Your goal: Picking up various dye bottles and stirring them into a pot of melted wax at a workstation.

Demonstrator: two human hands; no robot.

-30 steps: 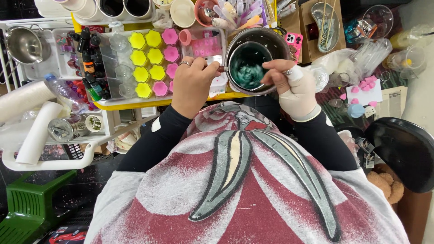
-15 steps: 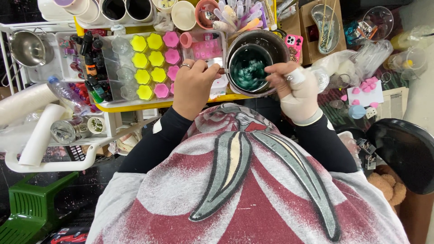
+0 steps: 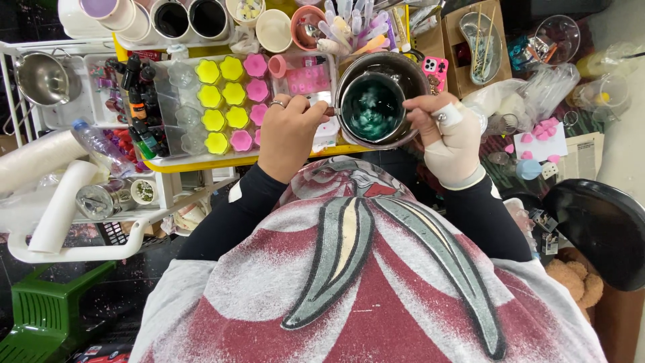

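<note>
Left hand grips the handle of the steel pot holding teal liquid; gloved right hand pinches its rim. Flower moulds sit just left, cups behind.

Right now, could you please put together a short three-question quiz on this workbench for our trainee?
1. True or false: the left hand holds the handle side of the small metal pot.
2. What colour is the liquid in the pot? A) teal green B) red C) white
3. Fill in: the flower-shaped moulds on the tray are yellow and ____.

Key:
1. True: its grip closes at the pot's left edge, while the bandaged right hand grips its right rim.
2. A.
3. Pink.
</note>
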